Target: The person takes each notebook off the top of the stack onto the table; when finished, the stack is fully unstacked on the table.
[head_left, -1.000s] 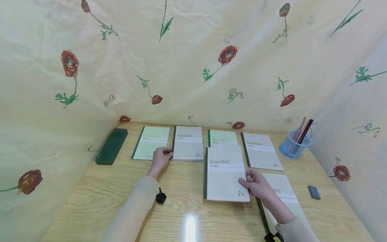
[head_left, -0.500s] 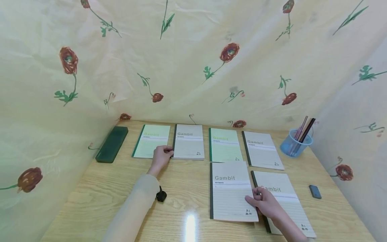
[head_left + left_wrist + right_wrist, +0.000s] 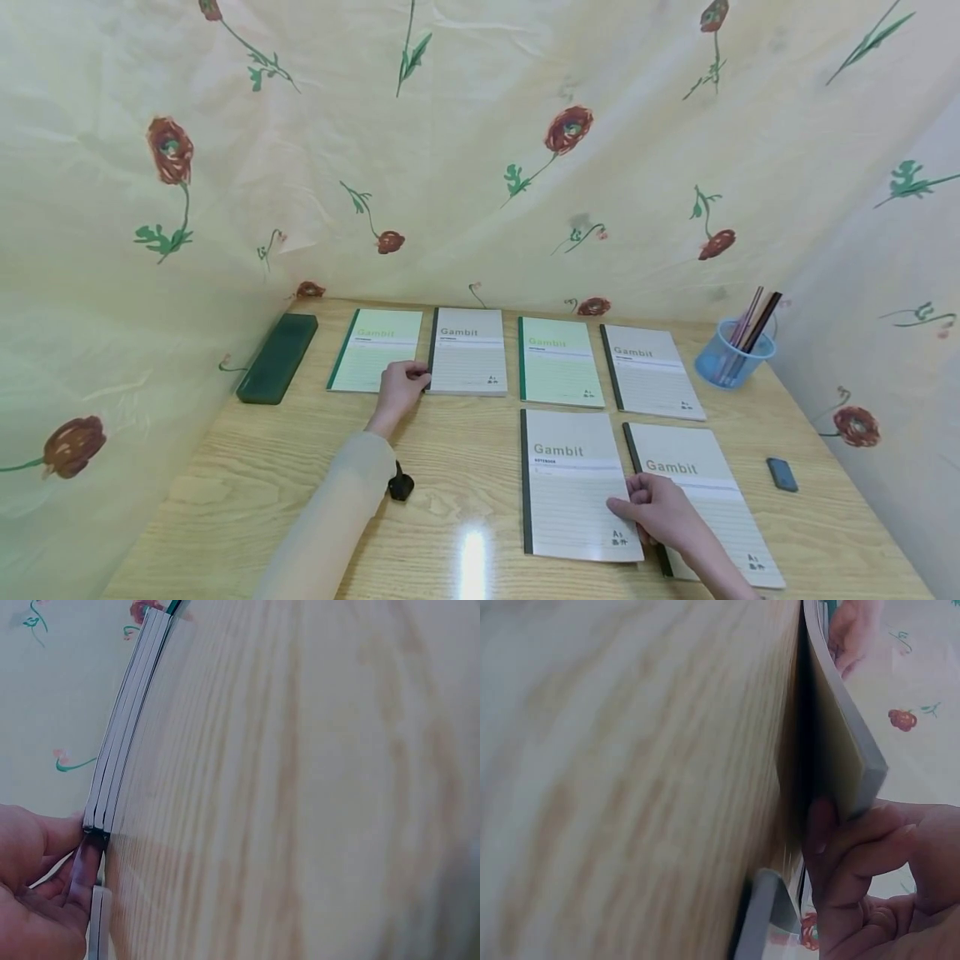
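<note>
My right hand (image 3: 663, 512) pinches the right edge of a pale grey notebook (image 3: 572, 500) with a dark spine, thumb on its cover. In the right wrist view, that notebook (image 3: 849, 735) is tilted, its held edge raised above the table and fingers curled beneath. At the back, my left hand (image 3: 400, 390) pinches the lower left corner of another grey notebook (image 3: 468, 354). The left wrist view shows it as a small stack of notebooks (image 3: 127, 727). A green notebook (image 3: 377, 337) lies left of it, partly covered by the left hand.
A second green notebook (image 3: 558, 367) and a grey notebook (image 3: 648, 371) complete the back row. Another grey notebook (image 3: 705, 475) lies under the right forearm. A blue pen cup (image 3: 731, 358), a small dark block (image 3: 782, 474) and a dark green case (image 3: 277, 358) stand around.
My right hand has brought its grey notebook toward me and down, off the second green notebook, to a spot in front of it. The left hand has stayed in place.
</note>
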